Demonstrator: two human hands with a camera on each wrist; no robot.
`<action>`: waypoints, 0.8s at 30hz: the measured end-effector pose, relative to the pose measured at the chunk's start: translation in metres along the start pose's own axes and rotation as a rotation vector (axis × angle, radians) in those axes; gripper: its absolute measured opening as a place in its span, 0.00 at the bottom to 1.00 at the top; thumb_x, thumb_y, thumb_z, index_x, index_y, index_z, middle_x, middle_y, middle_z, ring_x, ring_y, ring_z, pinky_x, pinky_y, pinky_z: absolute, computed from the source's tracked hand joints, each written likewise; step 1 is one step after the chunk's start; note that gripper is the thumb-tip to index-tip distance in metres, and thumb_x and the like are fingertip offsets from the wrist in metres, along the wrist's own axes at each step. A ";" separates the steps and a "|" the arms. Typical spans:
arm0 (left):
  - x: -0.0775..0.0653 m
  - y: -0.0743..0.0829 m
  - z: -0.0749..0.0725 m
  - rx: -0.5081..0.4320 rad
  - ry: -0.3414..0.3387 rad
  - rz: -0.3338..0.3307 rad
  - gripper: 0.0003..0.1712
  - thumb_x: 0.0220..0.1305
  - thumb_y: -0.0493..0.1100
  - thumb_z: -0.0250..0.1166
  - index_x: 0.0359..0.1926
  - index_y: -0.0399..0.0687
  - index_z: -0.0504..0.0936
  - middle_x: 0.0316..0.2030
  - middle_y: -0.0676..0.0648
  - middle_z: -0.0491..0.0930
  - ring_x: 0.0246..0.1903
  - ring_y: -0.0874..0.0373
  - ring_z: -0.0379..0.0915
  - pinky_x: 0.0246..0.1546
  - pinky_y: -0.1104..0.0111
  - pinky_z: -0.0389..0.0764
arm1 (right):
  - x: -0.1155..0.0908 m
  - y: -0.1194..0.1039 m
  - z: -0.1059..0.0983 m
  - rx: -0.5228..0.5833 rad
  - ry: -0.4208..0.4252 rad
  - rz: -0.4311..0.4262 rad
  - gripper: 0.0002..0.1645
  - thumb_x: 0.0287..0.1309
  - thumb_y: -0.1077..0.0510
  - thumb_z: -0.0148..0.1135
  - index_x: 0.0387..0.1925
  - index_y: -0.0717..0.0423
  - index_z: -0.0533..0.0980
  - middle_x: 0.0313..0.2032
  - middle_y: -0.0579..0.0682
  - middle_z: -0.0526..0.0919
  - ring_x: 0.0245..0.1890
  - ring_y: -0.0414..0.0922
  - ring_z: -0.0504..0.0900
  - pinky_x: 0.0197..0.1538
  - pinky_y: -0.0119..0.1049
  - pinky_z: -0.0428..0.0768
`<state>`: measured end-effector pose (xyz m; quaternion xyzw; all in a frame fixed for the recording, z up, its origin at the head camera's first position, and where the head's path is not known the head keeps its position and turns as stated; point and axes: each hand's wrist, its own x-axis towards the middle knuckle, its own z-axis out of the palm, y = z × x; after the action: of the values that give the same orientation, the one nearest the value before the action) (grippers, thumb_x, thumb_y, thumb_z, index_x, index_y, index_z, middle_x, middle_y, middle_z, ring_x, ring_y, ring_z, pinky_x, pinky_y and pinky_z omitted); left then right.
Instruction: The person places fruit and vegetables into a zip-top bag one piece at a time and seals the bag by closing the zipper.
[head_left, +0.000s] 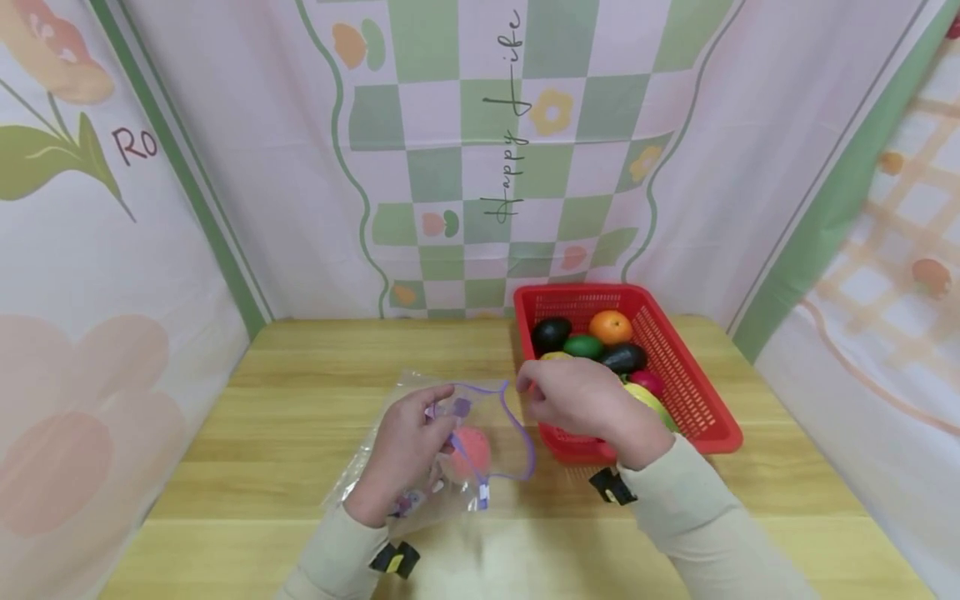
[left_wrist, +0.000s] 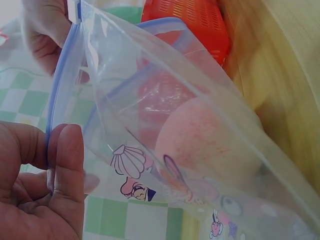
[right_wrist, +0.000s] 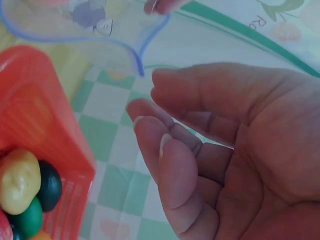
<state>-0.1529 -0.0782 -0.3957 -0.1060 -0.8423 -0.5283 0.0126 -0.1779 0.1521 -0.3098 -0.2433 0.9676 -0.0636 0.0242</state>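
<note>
A clear zip bag with purple edging and cartoon prints lies with its mouth spread apart on the table. Inside it rests a pink peach, also visible through the plastic in the head view. My left hand pinches one purple edge of the bag between thumb and fingers. A white zip slider sits at the near corner of the mouth. To the right, my right hand hovers over the basket's left rim, fingers loosely bent and nothing between them; the right wrist view shows it apart from the bag.
A red plastic basket stands at the right of the wooden table. It holds several fruits, among them an orange, a dark avocado and a green one. Printed curtains surround the table's back and sides.
</note>
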 end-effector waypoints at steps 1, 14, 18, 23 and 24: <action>0.000 0.000 0.000 0.001 0.001 -0.001 0.26 0.65 0.42 0.58 0.63 0.43 0.73 0.20 0.52 0.80 0.23 0.52 0.82 0.16 0.66 0.79 | 0.000 0.003 -0.001 -0.008 0.022 -0.004 0.14 0.50 0.58 0.62 0.42 0.45 0.80 0.34 0.39 0.82 0.30 0.38 0.76 0.37 0.38 0.80; 0.000 -0.002 -0.001 0.018 0.003 -0.006 0.27 0.64 0.41 0.58 0.64 0.43 0.72 0.21 0.53 0.80 0.22 0.54 0.82 0.18 0.67 0.80 | 0.018 0.045 -0.001 -0.060 0.050 0.244 0.14 0.55 0.54 0.63 0.44 0.51 0.78 0.31 0.50 0.81 0.27 0.49 0.78 0.26 0.46 0.77; -0.001 -0.002 -0.002 0.023 0.003 -0.011 0.27 0.64 0.43 0.58 0.64 0.44 0.72 0.20 0.53 0.80 0.22 0.55 0.82 0.17 0.66 0.79 | 0.025 0.057 0.003 -0.051 -0.013 0.300 0.16 0.55 0.53 0.65 0.45 0.51 0.77 0.31 0.51 0.80 0.28 0.50 0.76 0.26 0.47 0.76; -0.002 -0.001 -0.002 0.024 0.002 -0.018 0.28 0.64 0.42 0.59 0.64 0.44 0.72 0.19 0.52 0.80 0.22 0.55 0.81 0.09 0.67 0.73 | 0.033 0.068 0.008 -0.033 -0.080 0.339 0.22 0.55 0.54 0.66 0.52 0.54 0.75 0.38 0.53 0.81 0.31 0.51 0.77 0.28 0.51 0.77; -0.002 -0.001 -0.002 0.027 0.004 -0.019 0.28 0.63 0.42 0.59 0.64 0.44 0.72 0.19 0.53 0.80 0.21 0.55 0.81 0.08 0.67 0.72 | 0.034 0.070 0.010 -0.028 -0.091 0.342 0.23 0.55 0.54 0.66 0.53 0.54 0.75 0.39 0.53 0.81 0.31 0.51 0.77 0.28 0.51 0.77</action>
<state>-0.1515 -0.0807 -0.3959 -0.0966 -0.8503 -0.5172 0.0105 -0.2399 0.1956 -0.3293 -0.0782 0.9935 -0.0340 0.0750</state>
